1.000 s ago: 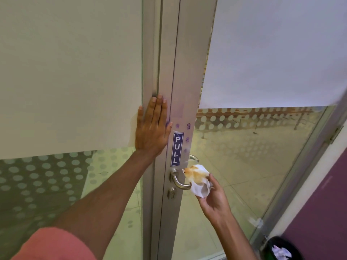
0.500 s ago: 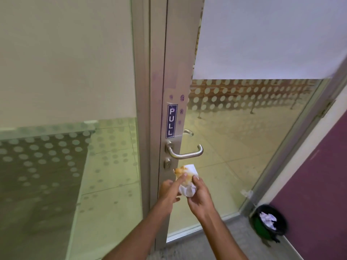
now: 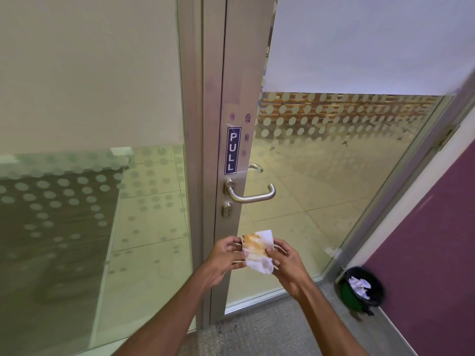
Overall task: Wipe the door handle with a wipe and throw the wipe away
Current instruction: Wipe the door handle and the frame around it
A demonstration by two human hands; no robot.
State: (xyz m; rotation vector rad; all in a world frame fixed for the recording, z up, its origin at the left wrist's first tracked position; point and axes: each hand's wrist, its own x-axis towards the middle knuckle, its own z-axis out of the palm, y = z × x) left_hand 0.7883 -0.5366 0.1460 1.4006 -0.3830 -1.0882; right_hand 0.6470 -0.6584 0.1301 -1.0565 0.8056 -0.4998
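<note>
You hold the wipe (image 3: pixel 257 249) between both hands, below the door handle (image 3: pixel 250 193) and well clear of it. Your left hand (image 3: pixel 224 256) pinches the wipe's left edge between thumb and fingers, and your right hand (image 3: pixel 284 258) pinches its right edge the same way, so both hands are closed on the same sheet. The upper half of the wipe shows an orange-brown stain facing you; the lower part is white and hangs crumpled.

The handle sits bare on the metal door frame (image 3: pixel 232 104), under the PULL sign (image 3: pixel 232 150), with nothing touching it. From this, you appear to be past the wiping and at the point of folding or bunching the soiled wipe before disposal, though another pass on the handle can't be ruled out.

The bin (image 3: pixel 363 289) stands on the floor to your right, near the purple wall (image 3: pixel 437 240), with crumpled paper already inside. The next move calls for gathering the wipe into one hand, stain inward, then turning right and reaching down over the bin's open mouth before letting go.
</note>
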